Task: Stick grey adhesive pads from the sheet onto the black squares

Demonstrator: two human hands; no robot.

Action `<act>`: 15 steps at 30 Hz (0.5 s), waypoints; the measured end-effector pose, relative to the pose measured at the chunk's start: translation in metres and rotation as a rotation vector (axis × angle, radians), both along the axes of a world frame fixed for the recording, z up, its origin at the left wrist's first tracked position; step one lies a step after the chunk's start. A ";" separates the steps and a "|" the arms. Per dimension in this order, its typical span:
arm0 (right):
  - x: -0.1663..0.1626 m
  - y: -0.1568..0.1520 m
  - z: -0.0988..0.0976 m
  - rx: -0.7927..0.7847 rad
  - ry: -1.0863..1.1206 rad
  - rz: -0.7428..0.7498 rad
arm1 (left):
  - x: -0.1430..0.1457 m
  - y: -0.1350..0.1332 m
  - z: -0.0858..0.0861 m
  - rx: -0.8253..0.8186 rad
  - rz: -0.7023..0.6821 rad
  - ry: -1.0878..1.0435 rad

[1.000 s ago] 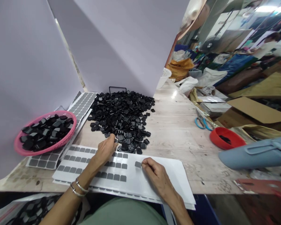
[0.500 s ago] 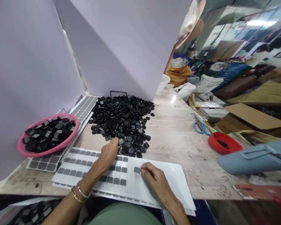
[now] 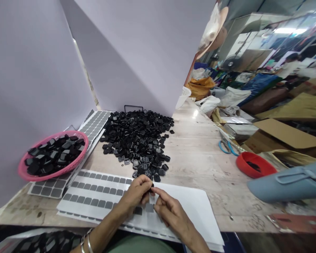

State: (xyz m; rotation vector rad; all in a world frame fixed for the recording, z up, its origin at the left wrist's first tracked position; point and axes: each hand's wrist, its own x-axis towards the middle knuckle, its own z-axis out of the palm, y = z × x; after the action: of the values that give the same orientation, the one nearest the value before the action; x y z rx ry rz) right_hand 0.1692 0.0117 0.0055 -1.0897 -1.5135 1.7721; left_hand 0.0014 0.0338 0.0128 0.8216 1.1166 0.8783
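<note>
My left hand (image 3: pixel 136 195) and my right hand (image 3: pixel 166 207) meet over a white sheet (image 3: pixel 189 207) that carries rows of grey square stickers (image 3: pixel 94 202). The fingers of both hands are pinched together around a small black piece (image 3: pixel 152 185) held between the fingertips. Just beyond them on the wooden table lies a large heap of small black plastic pieces (image 3: pixel 139 138). A pink basket (image 3: pixel 52 154) at the left holds more black pieces.
More sticker sheets (image 3: pixel 93 123) lie under and behind the pink basket. At the right are blue-handled scissors (image 3: pixel 228 147), a red bowl (image 3: pixel 255 165), a grey-blue bag (image 3: pixel 292 182) and cardboard boxes (image 3: pixel 287 128). Grey partition panels (image 3: pixel 134 52) stand behind the heap.
My left hand has left the heap's near edge and come back to meet my right hand, which has lifted off the sheet. A small black piece now sits between the fingertips.
</note>
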 end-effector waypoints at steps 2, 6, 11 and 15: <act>0.001 0.000 -0.001 0.007 -0.013 0.005 | 0.001 -0.001 -0.001 -0.005 -0.016 -0.042; 0.008 0.002 -0.003 -0.002 -0.027 -0.007 | -0.002 -0.002 0.003 -0.050 -0.106 -0.075; 0.022 0.003 -0.003 -0.084 0.011 0.045 | -0.009 -0.007 0.010 -0.084 -0.239 -0.179; 0.026 0.002 -0.003 -0.121 -0.005 0.087 | -0.009 -0.007 0.008 -0.087 -0.278 -0.181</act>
State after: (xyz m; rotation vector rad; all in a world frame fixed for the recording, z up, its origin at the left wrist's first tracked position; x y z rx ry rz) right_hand 0.1947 0.0134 0.0024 -1.1024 -1.4934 1.9434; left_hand -0.0078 0.0263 0.0203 0.7872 0.8518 0.6529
